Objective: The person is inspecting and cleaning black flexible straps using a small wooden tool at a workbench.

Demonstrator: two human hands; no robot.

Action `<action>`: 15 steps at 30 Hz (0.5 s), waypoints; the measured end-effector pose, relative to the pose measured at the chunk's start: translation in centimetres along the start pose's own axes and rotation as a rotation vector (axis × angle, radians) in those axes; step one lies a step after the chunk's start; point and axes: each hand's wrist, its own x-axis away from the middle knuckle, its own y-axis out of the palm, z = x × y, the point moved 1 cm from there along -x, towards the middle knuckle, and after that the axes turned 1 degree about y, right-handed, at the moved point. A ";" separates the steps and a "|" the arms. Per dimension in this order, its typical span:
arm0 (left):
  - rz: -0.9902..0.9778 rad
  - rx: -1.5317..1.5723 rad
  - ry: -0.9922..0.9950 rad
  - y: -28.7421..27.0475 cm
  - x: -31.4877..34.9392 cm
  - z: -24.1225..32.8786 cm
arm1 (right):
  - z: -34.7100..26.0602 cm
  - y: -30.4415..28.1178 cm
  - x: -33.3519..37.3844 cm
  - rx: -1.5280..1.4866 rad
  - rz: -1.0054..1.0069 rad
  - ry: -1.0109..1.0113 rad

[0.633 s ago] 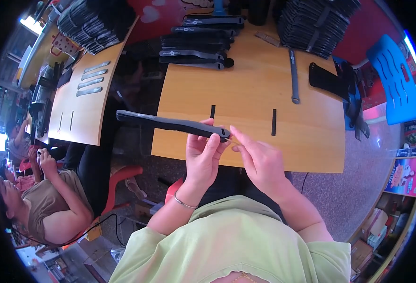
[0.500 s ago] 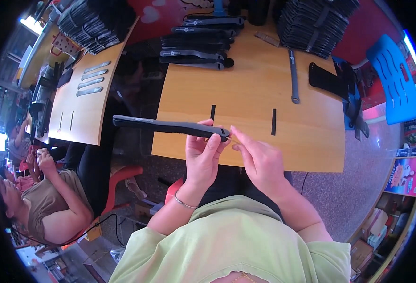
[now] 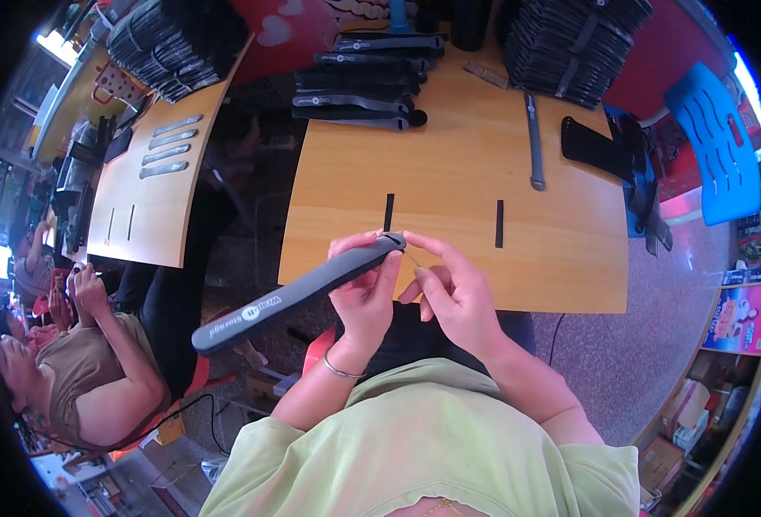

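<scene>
My left hand point(image 3: 363, 312) is closed around one end of a bundle of grey and black hook-and-loop straps point(image 3: 290, 297). Its long free end points down to the left, off the table's front edge, with the grey printed face up. At the gripped end is a small slot. My right hand point(image 3: 462, 303) is beside that end, index finger touching near the tip, the other fingers curled in a pinch. Between the hands runs a thin yellowish rubber band point(image 3: 411, 258), stretched from the bundle's end and partly hidden by fingers.
Two black strips point(image 3: 499, 224) mark the wooden table point(image 3: 432, 164). A single grey strap point(image 3: 534, 142) lies farther back, near a black strap piece point(image 3: 596, 146). Strap bundles point(image 3: 355, 108) and a tall black stack point(image 3: 570, 52) stand behind. A person point(image 3: 109, 362) sits at a table left.
The bundle's free end has swung down and toward me, and its printed face has turned up. My right hand has drawn slightly down and toward me, the band stretched.
</scene>
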 end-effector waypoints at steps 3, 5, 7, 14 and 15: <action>-0.045 -0.144 0.079 -1.0 -0.2 -0.2 | 0.0 0.3 -0.1 -0.065 -0.025 0.010; -0.061 -0.160 0.071 -1.2 -0.4 -0.1 | 0.5 0.4 -0.4 -0.022 -0.007 -0.019; -0.078 -0.175 0.063 -1.3 -0.6 0.1 | 1.9 0.6 -0.9 0.583 0.202 -0.600; 0.003 0.116 -0.195 -2.1 -0.5 -0.2 | 0.7 0.3 -0.8 -0.106 -0.140 0.115; -0.028 0.017 -0.099 -2.1 -0.5 0.3 | 0.8 -0.1 -0.9 -0.311 -0.204 0.198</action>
